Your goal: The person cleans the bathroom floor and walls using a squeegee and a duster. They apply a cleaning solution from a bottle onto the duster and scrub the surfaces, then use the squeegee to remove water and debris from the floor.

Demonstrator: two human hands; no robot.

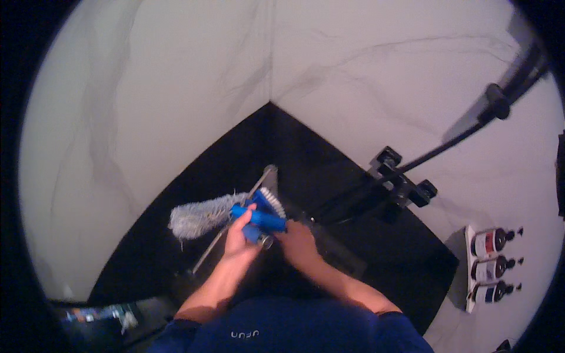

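My left hand (240,236) grips a bundle of cleaning tools above the dark floor. A blue cylindrical handle (265,219) crosses its thumb side. Below that sits a shorter blue grip (251,233) with a round metal end (266,241). Behind the hand a fluffy grey-white washer sleeve (203,216) sticks out to the left. A blue brush with white bristles (273,202) points up and right. The thin bar of a squeegee (205,256) runs diagonally behind them. My right hand (298,240) closes at the handle's right end; its fingers are partly hidden.
Marble-look walls (176,88) meet at a corner over the black floor (273,137). A black shower mixer (401,178) and riser rail (450,143) project from the right wall. Three pump bottles (487,267) stand on a white shelf (468,273). Assorted items (99,313) lie at lower left.
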